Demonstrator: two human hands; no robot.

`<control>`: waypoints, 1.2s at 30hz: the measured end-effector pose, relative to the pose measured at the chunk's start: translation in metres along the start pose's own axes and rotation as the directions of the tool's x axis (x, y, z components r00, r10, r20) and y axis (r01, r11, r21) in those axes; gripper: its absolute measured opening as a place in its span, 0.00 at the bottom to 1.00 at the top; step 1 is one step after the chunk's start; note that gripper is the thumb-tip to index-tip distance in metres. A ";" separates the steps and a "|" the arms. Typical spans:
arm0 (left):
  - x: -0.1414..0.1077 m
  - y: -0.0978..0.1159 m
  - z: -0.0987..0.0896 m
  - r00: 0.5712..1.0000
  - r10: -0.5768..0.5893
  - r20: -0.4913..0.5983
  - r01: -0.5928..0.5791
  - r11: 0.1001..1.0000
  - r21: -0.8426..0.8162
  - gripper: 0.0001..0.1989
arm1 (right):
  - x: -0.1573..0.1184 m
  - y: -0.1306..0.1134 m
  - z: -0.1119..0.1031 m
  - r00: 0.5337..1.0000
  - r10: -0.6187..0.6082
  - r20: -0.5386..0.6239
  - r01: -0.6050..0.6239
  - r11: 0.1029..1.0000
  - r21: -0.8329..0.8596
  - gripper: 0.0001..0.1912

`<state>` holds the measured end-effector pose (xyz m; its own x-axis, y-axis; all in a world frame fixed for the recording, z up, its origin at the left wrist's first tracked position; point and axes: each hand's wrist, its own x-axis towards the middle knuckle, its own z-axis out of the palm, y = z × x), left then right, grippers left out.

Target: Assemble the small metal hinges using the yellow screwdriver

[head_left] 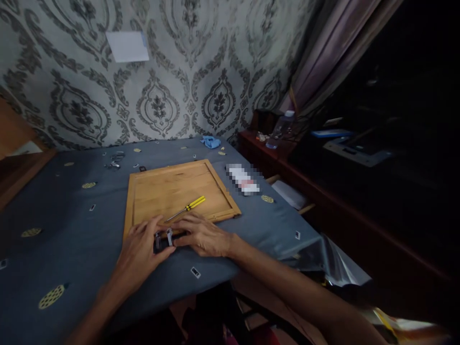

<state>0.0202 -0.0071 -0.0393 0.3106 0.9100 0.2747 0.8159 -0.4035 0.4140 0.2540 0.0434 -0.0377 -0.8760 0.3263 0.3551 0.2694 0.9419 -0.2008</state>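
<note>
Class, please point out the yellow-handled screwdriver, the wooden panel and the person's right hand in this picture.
Yellow-handled screwdriver [196,203]: head view, on its handle.
Wooden panel [163,189]: head view, on its bare face.
Right hand [205,234]: head view, on its back.

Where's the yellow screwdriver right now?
In the head view, the yellow screwdriver lies on the near half of the wooden panel, just beyond the right hand.

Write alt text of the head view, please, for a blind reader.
A person's left hand and right hand meet at small metal hardware by the near edge of a wooden panel lying on a blue-gray tablecloth. A yellow-handled screwdriver rests on the panel.
</note>
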 end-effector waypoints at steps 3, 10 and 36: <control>0.000 0.000 -0.001 1.000 -0.004 0.002 0.004 1.000 -0.002 0.29 | 0.000 0.000 0.000 1.000 -0.001 0.006 0.001 1.000 0.010 0.18; 0.003 0.008 -0.009 0.998 -0.058 0.024 0.059 0.998 -0.024 0.29 | 0.000 0.001 0.004 0.994 -0.036 -0.106 0.045 0.995 0.084 0.17; 0.004 0.012 -0.011 0.995 -0.098 0.037 0.100 0.993 -0.064 0.25 | -0.020 0.066 -0.032 0.893 0.444 -0.073 -0.440 0.896 0.061 0.12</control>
<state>0.0261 -0.0094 -0.0239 0.2467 0.9480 0.2009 0.8099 -0.3155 0.4945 0.3022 0.1014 -0.0290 -0.6336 0.7154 0.2944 0.6025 0.6950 -0.3923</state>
